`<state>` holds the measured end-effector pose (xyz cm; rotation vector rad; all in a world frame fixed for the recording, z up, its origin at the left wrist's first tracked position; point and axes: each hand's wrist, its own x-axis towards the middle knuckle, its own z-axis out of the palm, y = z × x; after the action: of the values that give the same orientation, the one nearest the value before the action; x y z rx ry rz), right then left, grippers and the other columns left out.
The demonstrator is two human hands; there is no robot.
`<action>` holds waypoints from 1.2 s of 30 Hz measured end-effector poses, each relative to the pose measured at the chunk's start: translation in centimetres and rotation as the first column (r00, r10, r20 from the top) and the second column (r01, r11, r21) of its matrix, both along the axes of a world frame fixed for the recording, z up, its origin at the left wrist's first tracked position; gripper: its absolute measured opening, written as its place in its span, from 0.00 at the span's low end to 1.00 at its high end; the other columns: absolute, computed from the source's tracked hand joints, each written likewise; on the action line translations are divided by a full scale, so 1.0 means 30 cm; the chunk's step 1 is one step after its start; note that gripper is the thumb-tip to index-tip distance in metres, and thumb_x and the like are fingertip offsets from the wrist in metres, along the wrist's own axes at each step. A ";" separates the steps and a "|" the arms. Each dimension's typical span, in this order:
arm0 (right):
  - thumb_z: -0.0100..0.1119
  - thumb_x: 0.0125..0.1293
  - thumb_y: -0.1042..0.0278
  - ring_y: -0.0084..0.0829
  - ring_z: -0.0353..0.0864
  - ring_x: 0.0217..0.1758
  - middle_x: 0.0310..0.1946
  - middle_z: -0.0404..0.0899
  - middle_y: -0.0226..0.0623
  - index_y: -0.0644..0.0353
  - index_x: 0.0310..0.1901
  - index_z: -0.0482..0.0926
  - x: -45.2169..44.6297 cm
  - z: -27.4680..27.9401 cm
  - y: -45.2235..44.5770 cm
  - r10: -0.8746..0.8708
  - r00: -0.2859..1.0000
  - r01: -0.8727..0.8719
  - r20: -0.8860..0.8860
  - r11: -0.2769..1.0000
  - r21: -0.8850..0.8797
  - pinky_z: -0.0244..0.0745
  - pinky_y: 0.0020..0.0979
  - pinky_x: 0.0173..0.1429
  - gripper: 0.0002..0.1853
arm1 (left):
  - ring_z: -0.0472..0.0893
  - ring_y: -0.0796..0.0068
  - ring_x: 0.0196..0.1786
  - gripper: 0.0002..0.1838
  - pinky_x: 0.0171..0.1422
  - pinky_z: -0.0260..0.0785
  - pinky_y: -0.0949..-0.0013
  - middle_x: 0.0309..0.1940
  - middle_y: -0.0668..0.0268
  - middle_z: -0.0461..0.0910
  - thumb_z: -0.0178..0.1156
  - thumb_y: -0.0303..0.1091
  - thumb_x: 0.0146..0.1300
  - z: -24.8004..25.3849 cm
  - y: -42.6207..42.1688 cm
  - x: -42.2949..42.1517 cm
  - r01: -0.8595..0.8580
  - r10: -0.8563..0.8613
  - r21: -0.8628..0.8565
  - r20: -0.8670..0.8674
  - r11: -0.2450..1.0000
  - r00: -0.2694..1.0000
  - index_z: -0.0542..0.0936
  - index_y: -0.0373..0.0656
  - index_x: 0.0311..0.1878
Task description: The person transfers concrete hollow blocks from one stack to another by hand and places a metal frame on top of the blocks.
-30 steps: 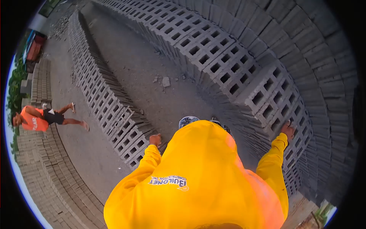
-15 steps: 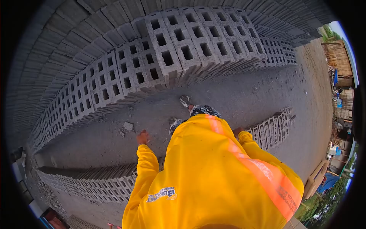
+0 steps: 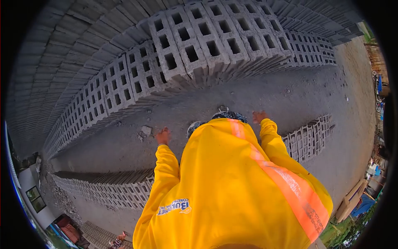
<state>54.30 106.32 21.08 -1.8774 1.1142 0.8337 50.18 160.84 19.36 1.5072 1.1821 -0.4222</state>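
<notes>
My left hand [image 3: 163, 136] hangs in front of me over the grey ground, empty, with its fingers apart. A broken lump of concrete [image 3: 146, 130] lies just left of it, not touched. On the other side of my body, my right hand [image 3: 260, 116] is held out with fingers spread and nothing in it. Both hands are apart from the concrete hollow blocks [image 3: 191, 54] stacked ahead of me. My yellow long-sleeved shirt fills the lower middle, and my shoes show in part beyond it.
A long wall of hollow blocks [image 3: 117, 98] curves across the front. Low block rows stand at the left [image 3: 120, 194] and right [image 3: 309, 139]. Small rubble lies on the ground. At lower left another person [image 3: 118, 240] is partly visible; bicycles [image 3: 378, 106] stand far right.
My right hand has come forward from beside my hip, where it was mostly hidden. My left hand has risen slightly. The view has shifted and my feet have changed position.
</notes>
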 end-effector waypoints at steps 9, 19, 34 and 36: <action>0.60 0.66 0.51 0.37 0.87 0.39 0.37 0.86 0.40 0.66 0.49 0.80 0.388 0.070 -0.223 0.121 0.964 -0.131 0.236 0.991 0.026 0.79 0.37 0.51 0.23 | 0.84 0.64 0.39 0.19 0.40 0.76 0.62 0.44 0.59 0.85 0.57 0.45 0.67 -0.028 -0.367 -0.350 -0.278 0.257 -0.106 -0.178 0.955 0.950 0.80 0.41 0.52; 0.55 0.68 0.50 0.42 0.87 0.44 0.41 0.86 0.44 0.63 0.42 0.84 0.234 -0.521 -0.520 0.259 0.943 -0.173 0.210 0.918 -0.358 0.76 0.39 0.55 0.22 | 0.84 0.61 0.39 0.21 0.42 0.77 0.65 0.45 0.53 0.84 0.55 0.42 0.68 -0.044 -0.550 -0.447 0.349 -0.352 0.163 -0.012 0.923 0.936 0.78 0.34 0.55; 0.57 0.69 0.49 0.45 0.78 0.59 0.60 0.78 0.40 0.54 0.57 0.81 0.964 0.465 -0.425 0.788 0.105 0.040 0.607 0.606 -0.794 0.70 0.45 0.64 0.22 | 0.83 0.70 0.41 0.19 0.40 0.74 0.67 0.43 0.64 0.84 0.53 0.43 0.69 0.192 -0.619 -0.055 -0.176 0.178 0.079 -0.013 0.981 0.984 0.81 0.42 0.56; 0.48 0.71 0.41 0.41 0.73 0.67 0.68 0.71 0.35 0.48 0.62 0.78 1.013 0.433 -0.431 0.863 0.255 -0.108 0.435 0.473 -0.875 0.60 0.52 0.70 0.27 | 0.83 0.69 0.41 0.20 0.41 0.74 0.67 0.42 0.64 0.84 0.53 0.43 0.69 0.178 -0.626 -0.091 -0.218 0.217 0.074 0.020 0.973 0.976 0.81 0.41 0.56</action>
<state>84.70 93.40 34.05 -2.8979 -0.0718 -0.5048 47.46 142.07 24.70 1.4231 1.3507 -0.2218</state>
